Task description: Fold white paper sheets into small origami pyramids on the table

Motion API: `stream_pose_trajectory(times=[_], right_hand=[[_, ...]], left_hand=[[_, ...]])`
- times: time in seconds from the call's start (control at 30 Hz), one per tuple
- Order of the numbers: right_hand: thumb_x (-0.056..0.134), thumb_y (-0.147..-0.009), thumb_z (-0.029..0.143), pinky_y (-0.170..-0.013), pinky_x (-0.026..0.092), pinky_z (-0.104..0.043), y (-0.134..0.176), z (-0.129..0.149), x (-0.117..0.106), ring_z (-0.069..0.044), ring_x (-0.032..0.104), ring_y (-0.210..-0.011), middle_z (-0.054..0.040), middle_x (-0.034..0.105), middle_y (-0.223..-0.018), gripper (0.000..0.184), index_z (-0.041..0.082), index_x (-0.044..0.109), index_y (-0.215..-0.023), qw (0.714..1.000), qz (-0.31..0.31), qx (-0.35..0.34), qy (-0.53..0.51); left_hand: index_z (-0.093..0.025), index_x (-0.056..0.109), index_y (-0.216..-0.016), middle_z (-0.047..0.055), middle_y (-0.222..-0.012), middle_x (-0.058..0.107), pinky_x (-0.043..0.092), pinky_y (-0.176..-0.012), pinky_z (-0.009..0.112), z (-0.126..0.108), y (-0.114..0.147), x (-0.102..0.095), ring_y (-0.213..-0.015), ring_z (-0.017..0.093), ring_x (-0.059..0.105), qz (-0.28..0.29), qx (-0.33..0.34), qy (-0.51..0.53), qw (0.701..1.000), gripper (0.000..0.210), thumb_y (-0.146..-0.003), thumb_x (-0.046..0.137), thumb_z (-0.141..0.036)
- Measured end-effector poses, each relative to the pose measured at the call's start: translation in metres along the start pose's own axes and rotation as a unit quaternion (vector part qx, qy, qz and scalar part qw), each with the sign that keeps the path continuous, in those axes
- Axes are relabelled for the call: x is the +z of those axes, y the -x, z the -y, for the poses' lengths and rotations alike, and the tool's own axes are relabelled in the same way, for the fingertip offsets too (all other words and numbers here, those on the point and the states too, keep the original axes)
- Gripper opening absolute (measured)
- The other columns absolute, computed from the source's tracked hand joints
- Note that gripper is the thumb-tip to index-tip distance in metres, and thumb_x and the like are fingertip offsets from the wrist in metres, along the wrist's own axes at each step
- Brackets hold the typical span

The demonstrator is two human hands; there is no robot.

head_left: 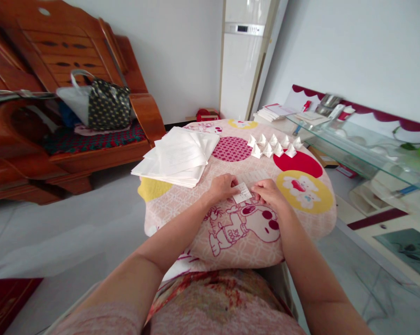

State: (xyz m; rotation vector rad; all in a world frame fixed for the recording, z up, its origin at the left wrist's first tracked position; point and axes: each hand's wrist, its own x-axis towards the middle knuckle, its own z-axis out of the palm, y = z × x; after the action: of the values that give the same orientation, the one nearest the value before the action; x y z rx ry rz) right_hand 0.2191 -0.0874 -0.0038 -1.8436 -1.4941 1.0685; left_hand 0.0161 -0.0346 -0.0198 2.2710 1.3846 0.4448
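A small folded square of white paper [242,193] with handwriting lies between my hands on the patterned tablecloth [196,232]. At its left edge, the thumb and fingers of my left hand [224,187] are closed on it. My right hand [267,191] has its fingers curled together at the right side, with the fingertips at the paper; their exact hold is partly hidden. Just behind the square, a pale written piece of paper [254,177] shows between the hands; I cannot tell whether it is joined to the square.
A stack of white paper sheets [175,160] sits at the table's left. Several folded paper pieces [267,150] stand in two rows at the back right. A glass-topped cabinet [370,153] borders the right side. On the left is a wooden bench [108,151] with a bag [108,104].
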Motion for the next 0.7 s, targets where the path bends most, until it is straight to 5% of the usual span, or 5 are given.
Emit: stream_pose_trajectory(times=[0.23,0.47,0.7], right_hand=[[0.061,-0.091,0.031,-0.035,0.026,-0.018,-0.001,-0.0071,-0.0004,-0.006,0.042,-0.032,0.002,0.056,-0.043,0.031,0.016,0.061,-0.064,0.999,0.005,-0.021,-0.049],[0.062,-0.08,0.077,-0.038,0.033,-0.021,-0.0009,-0.0039,-0.0037,-0.01,0.052,-0.039,-0.0026,0.062,-0.051,0.064,0.015,0.068,-0.071,0.974,-0.015,-0.086,-0.207],[0.067,-0.075,0.076,-0.042,0.034,-0.023,0.0001,-0.0033,-0.0035,-0.009,0.047,-0.04,0.0001,0.057,-0.048,0.06,0.017,0.067,-0.065,0.957,-0.025,-0.156,-0.244]], left_hand=[[-0.016,0.07,-0.081,-0.002,-0.07,0.067,0.041,-0.061,0.024,-0.0042,-0.0009,0.0052,-0.064,0.012,0.057,0.005,0.013,0.131,0.991,0.014,-0.071,0.079,-0.021],[-0.014,0.058,-0.074,-0.003,-0.066,0.063,0.041,-0.058,0.022,0.001,-0.0043,0.0075,-0.059,0.009,0.057,-0.011,0.001,0.492,0.871,0.035,-0.062,0.088,-0.027],[-0.014,0.059,-0.074,-0.001,-0.068,0.065,0.039,-0.058,0.021,-0.0043,-0.0013,0.0018,-0.059,0.007,0.056,-0.034,-0.009,0.57,0.821,0.036,-0.064,0.09,-0.03]])
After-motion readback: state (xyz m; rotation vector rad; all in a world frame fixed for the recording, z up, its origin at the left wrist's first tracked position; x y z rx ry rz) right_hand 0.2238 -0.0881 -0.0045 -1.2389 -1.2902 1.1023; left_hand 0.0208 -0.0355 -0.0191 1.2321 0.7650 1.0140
